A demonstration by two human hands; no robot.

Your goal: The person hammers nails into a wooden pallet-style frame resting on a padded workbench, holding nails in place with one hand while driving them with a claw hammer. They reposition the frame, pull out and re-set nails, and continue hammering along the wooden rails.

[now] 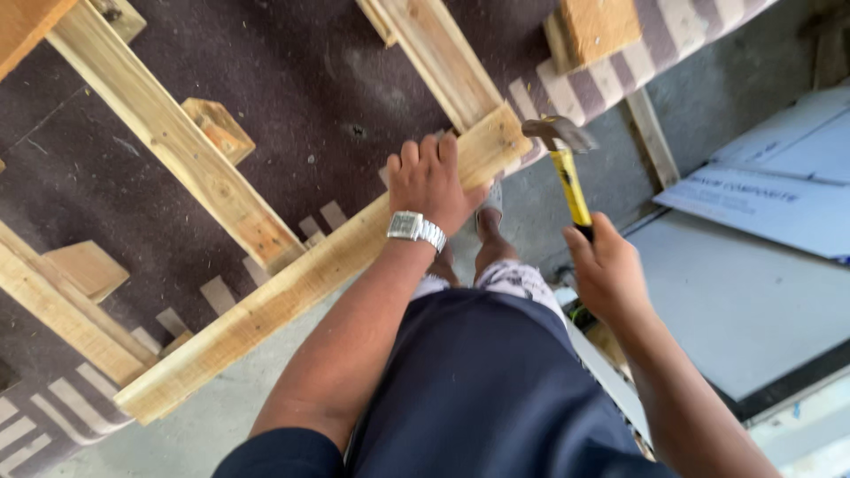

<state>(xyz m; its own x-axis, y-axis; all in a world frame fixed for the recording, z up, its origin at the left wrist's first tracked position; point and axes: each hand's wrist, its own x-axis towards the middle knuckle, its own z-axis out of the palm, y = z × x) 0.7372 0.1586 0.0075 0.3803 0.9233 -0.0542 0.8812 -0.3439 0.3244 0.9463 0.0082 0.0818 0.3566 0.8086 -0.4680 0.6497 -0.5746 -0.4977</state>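
A frame of pale wooden beams [292, 274] lies on a dark brown mat. My left hand [429, 181], with a silver wristwatch on the wrist, presses down on the near beam close to its right end. My right hand [606, 265] grips a hammer [567, 164] by its yellow handle. The hammer's metal head hovers just right of the beam's end, at the corner joint, a short gap away from it.
Small wood blocks [217, 124] sit between the cross beams. The mat has a striped border [620, 62]. White and grey boards [761, 265] lie on the concrete floor at right. My legs and a foot stand beside the frame.
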